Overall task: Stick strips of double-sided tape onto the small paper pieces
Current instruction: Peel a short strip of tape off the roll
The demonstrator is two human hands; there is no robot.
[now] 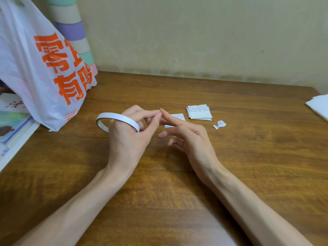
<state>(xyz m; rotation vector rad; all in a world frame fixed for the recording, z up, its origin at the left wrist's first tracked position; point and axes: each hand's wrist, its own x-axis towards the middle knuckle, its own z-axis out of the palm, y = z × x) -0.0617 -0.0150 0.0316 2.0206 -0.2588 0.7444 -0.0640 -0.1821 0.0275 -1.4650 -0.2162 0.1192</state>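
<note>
- Two bare forearms are reaching forward over the wooden desk (248, 157), meeting near its middle.
- The left hand (127, 137) is wearing the roll of tape (117, 119) like a loose bangle round its fingers. Its thumb and forefinger are pinching together on a tiny bit that is probably the tape end (160, 109), though it is too small to be sure.
- The right hand (192, 137) is holding nothing. Its forefinger is stretching out straight to touch the left fingertips, and its other fingers are hanging loosely curled.
- Judging by this, the person is picking at the tape, either freeing a strip or working at its backing, so this looks like the step just before sticking.
- Just beyond the fingertips, one small paper piece (178, 116) is lying flat on the desk, partly hidden by the right forefinger.
- The next move is likely calling for a short strip to be pulled clear and pressed flat onto that piece without it curling back onto a finger.
- A little farther right, a stack of paper pieces (198, 112) is waiting, with white scraps (220, 124) lying near it.
- Farther off, a plastic bag (35, 71) is standing at the left and white sheets (318, 105) are showing at the right edge.
</note>
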